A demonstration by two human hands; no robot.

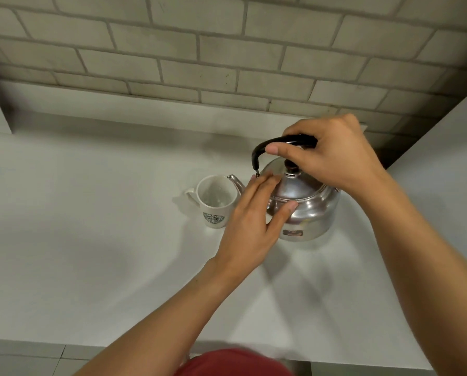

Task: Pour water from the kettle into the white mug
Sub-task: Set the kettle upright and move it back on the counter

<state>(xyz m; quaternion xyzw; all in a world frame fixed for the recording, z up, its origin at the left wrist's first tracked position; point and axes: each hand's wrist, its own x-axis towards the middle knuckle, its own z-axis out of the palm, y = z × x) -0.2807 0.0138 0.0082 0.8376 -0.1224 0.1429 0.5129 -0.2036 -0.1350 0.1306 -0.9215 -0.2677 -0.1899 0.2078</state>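
Head view, the only one supplied: a steel kettle [305,207] stands upright on the white counter [91,240], its base apparently flat on the surface. The white mug [215,202] stands upright just beside it on the person's left, and the kettle's spout [235,183] reaches to the mug's rim. The right hand [332,153] is closed around the black handle [270,145] at the top. The left hand [251,221] lies with fingers spread, holding nothing, its fingertips resting against the kettle's near shoulder. The mug's interior appears empty; no water is visible. Assessment: grasp secured, kettle positioned at the mug, pouring not begun. Remaining: lift and tilt the kettle, fill the mug, set the kettle down.
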